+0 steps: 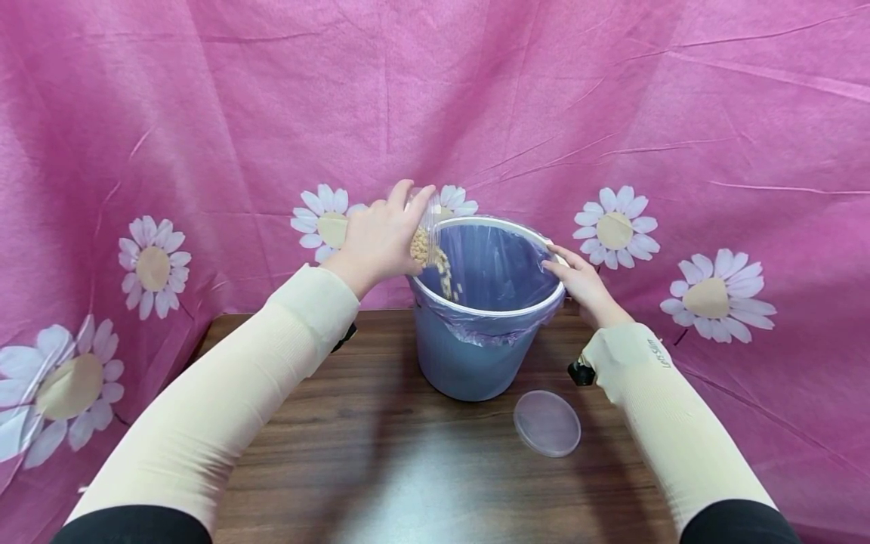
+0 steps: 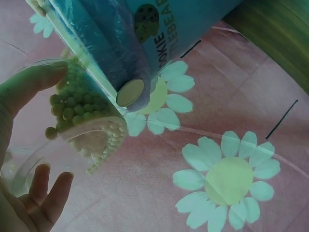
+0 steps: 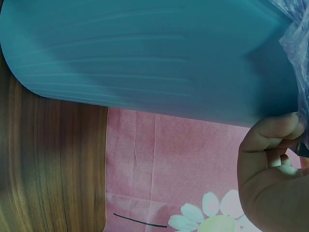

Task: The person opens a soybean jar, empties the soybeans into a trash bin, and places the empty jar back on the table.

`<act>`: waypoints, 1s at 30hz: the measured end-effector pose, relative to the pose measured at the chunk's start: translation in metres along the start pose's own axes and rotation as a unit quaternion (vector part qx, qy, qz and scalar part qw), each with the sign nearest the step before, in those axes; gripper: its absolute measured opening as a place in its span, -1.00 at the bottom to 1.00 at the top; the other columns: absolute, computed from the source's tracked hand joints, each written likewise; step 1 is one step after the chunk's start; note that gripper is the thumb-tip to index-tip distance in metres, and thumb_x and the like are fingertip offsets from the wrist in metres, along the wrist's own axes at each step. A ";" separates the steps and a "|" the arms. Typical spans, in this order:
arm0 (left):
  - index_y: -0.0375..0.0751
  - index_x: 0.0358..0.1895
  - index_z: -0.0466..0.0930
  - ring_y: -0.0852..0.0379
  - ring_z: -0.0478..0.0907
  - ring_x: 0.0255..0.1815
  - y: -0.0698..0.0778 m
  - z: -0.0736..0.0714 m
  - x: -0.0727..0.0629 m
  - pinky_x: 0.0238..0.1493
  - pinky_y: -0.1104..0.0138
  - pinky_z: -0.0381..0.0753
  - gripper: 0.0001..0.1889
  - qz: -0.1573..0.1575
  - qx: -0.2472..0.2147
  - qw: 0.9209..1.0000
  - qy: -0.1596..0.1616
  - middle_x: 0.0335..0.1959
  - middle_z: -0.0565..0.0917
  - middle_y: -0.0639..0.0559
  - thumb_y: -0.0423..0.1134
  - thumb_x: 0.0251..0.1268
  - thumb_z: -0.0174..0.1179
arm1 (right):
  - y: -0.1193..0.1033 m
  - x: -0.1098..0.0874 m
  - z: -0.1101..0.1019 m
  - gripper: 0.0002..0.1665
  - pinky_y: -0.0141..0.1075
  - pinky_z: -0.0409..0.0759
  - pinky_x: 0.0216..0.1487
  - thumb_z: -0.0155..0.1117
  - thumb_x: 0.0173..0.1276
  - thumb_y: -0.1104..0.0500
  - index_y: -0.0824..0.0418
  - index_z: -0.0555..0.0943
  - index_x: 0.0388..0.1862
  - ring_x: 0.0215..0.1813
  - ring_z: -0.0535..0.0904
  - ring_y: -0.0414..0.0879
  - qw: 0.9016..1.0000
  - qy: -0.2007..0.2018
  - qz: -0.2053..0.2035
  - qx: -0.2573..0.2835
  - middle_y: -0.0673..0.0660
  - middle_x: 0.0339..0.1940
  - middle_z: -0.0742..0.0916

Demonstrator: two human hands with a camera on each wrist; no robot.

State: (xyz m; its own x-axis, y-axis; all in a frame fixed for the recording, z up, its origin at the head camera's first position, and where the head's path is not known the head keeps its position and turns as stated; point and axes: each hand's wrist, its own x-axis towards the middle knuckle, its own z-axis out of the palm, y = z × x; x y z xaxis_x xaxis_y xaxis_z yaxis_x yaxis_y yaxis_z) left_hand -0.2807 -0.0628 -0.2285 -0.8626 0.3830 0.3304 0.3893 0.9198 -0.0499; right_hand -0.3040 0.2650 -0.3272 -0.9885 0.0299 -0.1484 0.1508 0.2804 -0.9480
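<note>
Down poured the pale pellets [image 1: 420, 245] into the bin [image 1: 469, 355], your left hand [image 1: 381, 240] curled round the clear container [image 1: 430, 217], tilted at the rim [image 1: 492, 312] presumably so none missed, while your right hand [image 1: 586, 283] gripped the opposite side, apparently to steady it.

Clear plastic container [image 1: 429, 214]: round, open-mouthed, tilted above the left part of the bin's rim, mouth directed toward the bin interior. Contents: small, round, pale yellow beans [image 1: 421, 247], partly inside the container and partly falling in a stream into the bin.

Bin [image 1: 465, 366]: blue, tapered toward the base, fitted with a white rim [image 1: 485, 312]; the outer wall carries a dark cookie print [image 2: 147, 22] and lettering. It stands upright near the table's [image 1: 306, 468] far edge, toward the far right corner.

Liner [image 1: 496, 261]: thin, translucent, purplish film covering the bin interior; its loose edge folds outward over the rim.
</note>
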 end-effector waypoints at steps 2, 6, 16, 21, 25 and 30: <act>0.09 0.57 0.01 -0.25 0.58 0.05 0.000 0.000 0.000 -0.20 -0.10 0.59 0.20 0.009 0.003 1.000 0.005 0.51 0.19 -0.13 0.09 -0.21 0.55 | 0.000 0.000 0.000 -0.24 -0.35 0.61 -0.49 0.08 0.51 -0.08 -0.17 0.09 0.61 -0.45 0.59 -0.33 1.000 0.001 -0.002 -0.005 0.26 0.38 0.43; 0.13 0.56 0.01 -0.25 0.56 0.08 0.000 0.000 0.000 -0.23 -0.10 0.60 0.16 0.025 0.013 1.000 0.006 0.53 0.17 -0.12 0.04 -0.19 0.53 | 0.000 0.000 -0.001 -0.25 -0.38 0.60 -0.47 0.08 0.51 -0.09 -0.16 0.10 0.60 -0.44 0.58 -0.35 1.000 0.003 -0.006 -0.015 0.24 0.44 0.41; 0.16 0.56 0.01 -0.23 0.54 0.11 -0.002 0.001 -0.002 -0.25 -0.09 0.61 0.14 0.039 0.034 0.999 0.011 0.55 0.15 -0.10 -0.01 -0.17 0.52 | 0.000 -0.001 -0.001 -0.26 -0.40 0.57 -0.48 0.07 0.51 -0.09 -0.13 0.11 0.60 -0.47 0.54 -0.38 0.999 0.006 -0.014 -0.031 0.23 0.47 0.39; 0.18 0.56 0.02 -0.24 0.55 0.09 -0.002 0.003 -0.003 -0.30 -0.07 0.62 0.08 0.053 0.038 0.998 0.022 0.56 0.15 -0.08 -0.02 -0.08 0.48 | 0.000 -0.001 -0.001 -0.26 -0.41 0.57 -0.47 0.08 0.51 -0.09 -0.14 0.12 0.60 -0.44 0.54 -0.39 0.999 0.009 -0.014 -0.031 0.22 0.48 0.38; 0.16 0.56 0.06 -0.24 0.56 0.03 -0.002 0.007 -0.004 -0.37 -0.03 0.64 0.03 0.080 0.047 0.995 0.043 0.55 0.17 -0.09 -0.05 -0.02 0.47 | 0.001 0.000 -0.001 -0.26 -0.41 0.56 -0.46 0.08 0.51 -0.08 -0.15 0.12 0.60 -0.44 0.53 -0.39 0.999 0.010 -0.012 -0.031 0.22 0.48 0.38; 0.18 0.55 0.08 -0.22 0.57 -0.02 -0.002 0.009 -0.004 -0.44 0.03 0.63 0.07 0.106 0.061 0.990 0.064 0.56 0.17 -0.07 -0.04 -0.07 0.53 | 0.001 0.002 -0.001 -0.26 -0.39 0.54 -0.55 0.08 0.52 -0.06 -0.18 0.10 0.60 -0.54 0.52 -0.36 1.000 0.007 0.000 -0.011 0.25 0.42 0.41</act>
State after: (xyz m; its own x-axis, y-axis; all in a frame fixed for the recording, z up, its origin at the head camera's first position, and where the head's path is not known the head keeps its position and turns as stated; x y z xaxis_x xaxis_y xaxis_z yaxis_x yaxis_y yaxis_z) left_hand -0.2808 -0.0653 -0.2387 -0.7152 0.5612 0.4165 0.5076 0.8268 -0.2424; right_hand -0.3057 0.2660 -0.3284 -0.9887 0.0425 -0.1438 0.1499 0.3005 -0.9419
